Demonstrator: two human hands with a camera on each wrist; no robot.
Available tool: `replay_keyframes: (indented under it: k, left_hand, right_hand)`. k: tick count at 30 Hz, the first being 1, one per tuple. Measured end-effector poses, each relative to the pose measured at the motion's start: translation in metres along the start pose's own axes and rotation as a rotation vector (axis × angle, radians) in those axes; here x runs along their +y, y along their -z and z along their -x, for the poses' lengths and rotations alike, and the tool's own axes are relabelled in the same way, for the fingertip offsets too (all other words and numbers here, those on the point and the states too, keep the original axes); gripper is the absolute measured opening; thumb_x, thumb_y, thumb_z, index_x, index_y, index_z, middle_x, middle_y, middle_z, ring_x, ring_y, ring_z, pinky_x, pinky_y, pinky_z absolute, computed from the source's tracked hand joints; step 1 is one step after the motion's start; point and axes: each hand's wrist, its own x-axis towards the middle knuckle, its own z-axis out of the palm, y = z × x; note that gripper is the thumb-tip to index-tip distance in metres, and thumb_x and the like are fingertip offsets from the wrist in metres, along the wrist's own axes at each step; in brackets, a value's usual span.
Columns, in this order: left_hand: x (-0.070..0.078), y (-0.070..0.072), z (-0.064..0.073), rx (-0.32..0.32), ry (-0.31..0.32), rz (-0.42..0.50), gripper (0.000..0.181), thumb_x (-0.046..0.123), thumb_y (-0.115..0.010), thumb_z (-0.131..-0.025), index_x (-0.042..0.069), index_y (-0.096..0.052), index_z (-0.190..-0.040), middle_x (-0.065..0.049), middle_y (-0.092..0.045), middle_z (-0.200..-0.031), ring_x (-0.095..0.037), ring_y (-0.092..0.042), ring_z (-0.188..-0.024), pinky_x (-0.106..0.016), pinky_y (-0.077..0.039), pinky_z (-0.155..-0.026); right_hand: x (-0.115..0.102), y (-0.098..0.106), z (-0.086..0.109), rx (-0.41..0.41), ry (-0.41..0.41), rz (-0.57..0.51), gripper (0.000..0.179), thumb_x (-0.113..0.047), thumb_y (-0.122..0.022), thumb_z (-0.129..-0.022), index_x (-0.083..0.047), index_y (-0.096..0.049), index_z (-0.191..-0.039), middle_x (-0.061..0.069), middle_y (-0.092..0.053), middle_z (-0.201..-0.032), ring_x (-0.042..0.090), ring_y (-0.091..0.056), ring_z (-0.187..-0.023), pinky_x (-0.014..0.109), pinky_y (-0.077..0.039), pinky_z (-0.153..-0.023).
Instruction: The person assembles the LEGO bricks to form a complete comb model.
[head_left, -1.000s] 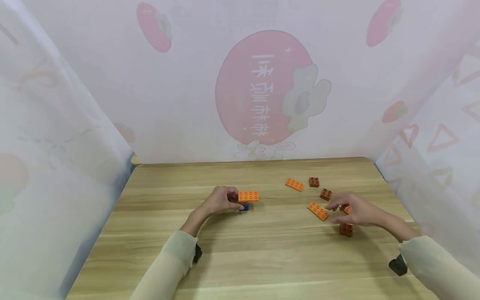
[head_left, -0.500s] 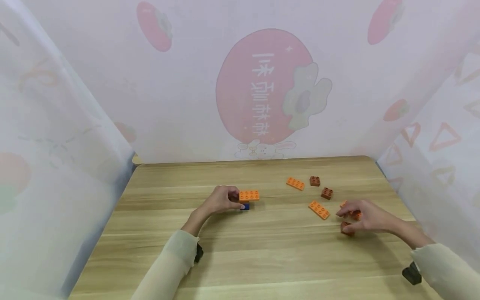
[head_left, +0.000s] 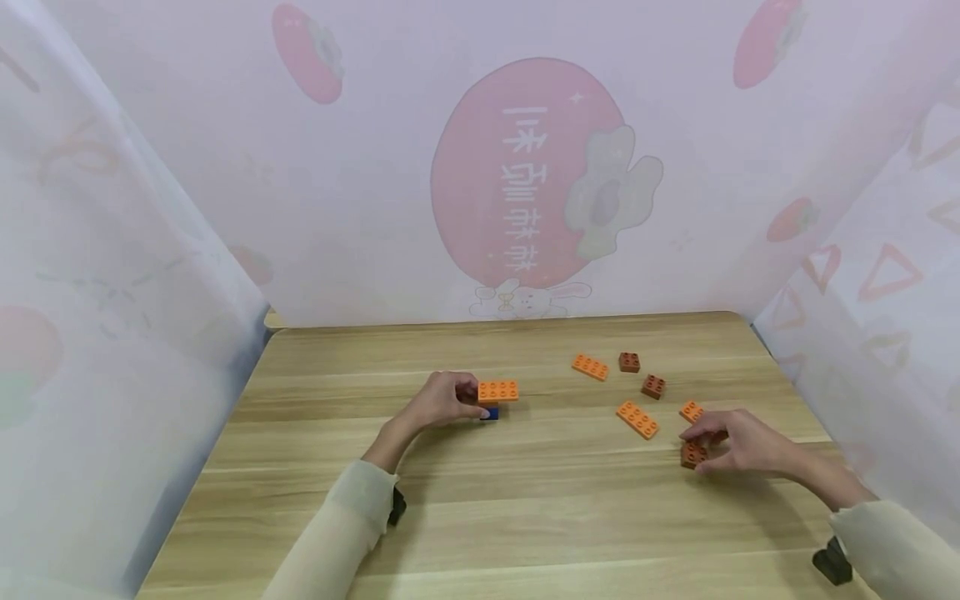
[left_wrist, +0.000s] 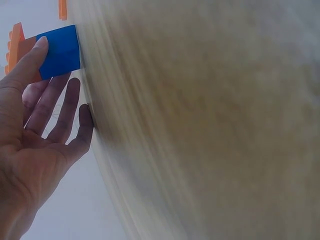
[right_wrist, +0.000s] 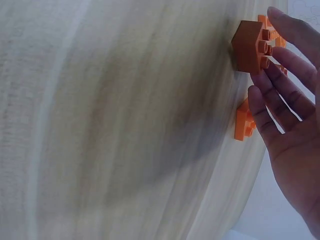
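My left hand [head_left: 444, 400] pinches a small stack of toy building bricks between thumb and fingers. The stack has a blue brick [left_wrist: 60, 52] at the bottom, a brown one [left_wrist: 26, 48] above it and an orange studded plate [head_left: 498, 391] on top. On the right, my right hand [head_left: 746, 442] hovers over a brown square brick [right_wrist: 247, 47] on the table. Its thumb and fingers stand apart around the brick's studded top. Just behind that hand lies a short orange brick [head_left: 692, 410], partly covered by it in the head view.
Farther back on the wooden table [head_left: 570, 517] lie two long orange bricks, one nearer [head_left: 637, 419] and one farther [head_left: 590, 367]. Two brown square bricks, a back one [head_left: 629, 362] and a front one [head_left: 653, 386], sit near them. Printed white curtains [head_left: 360, 208] surround the table.
My right hand has moved right and toward me, from over the short orange brick to the near brown brick. The left hand keeps its hold on the stack in the same place.
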Motion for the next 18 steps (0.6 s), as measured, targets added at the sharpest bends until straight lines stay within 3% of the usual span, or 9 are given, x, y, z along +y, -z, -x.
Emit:
replay_keyframes:
  k: [18]
  left_hand:
    - [0.0027,0.0005,0.0005,0.001,0.009,-0.012,0.026,0.016,-0.092,-0.084,0.009,-0.076,-0.103,-0.001,-0.079,-0.101,-0.010,-0.072,-0.090,-0.032,-0.061,-0.086]
  right_hand:
    - [0.0025,-0.0076,0.0071,0.018,-0.058,-0.030,0.044,-0.022,-0.097,-0.077,-0.005,-0.078,-0.112,0.000,-0.076,-0.104,0.001,-0.068,-0.089,0.028,-0.061,-0.073]
